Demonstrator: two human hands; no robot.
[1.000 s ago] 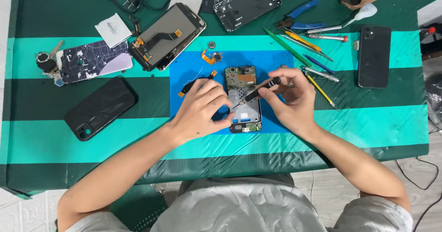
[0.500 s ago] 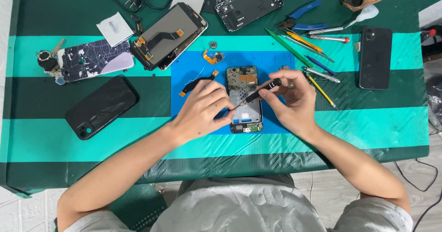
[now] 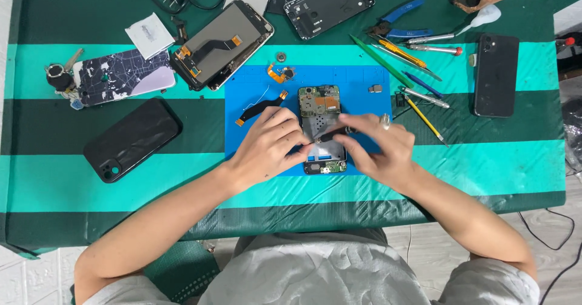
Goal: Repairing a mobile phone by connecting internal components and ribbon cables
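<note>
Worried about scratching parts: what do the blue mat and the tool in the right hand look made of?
Blue mat: likely silicone or rubber, matte and flat. Tool in the right hand: seemingly metal, thin dark shaft with slight shine; too small to be sure.

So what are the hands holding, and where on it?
The right hand pinches a thin dark tool by its rear end, tip over the opened phone. The left hand rests fingers on the phone's left edge.
</note>
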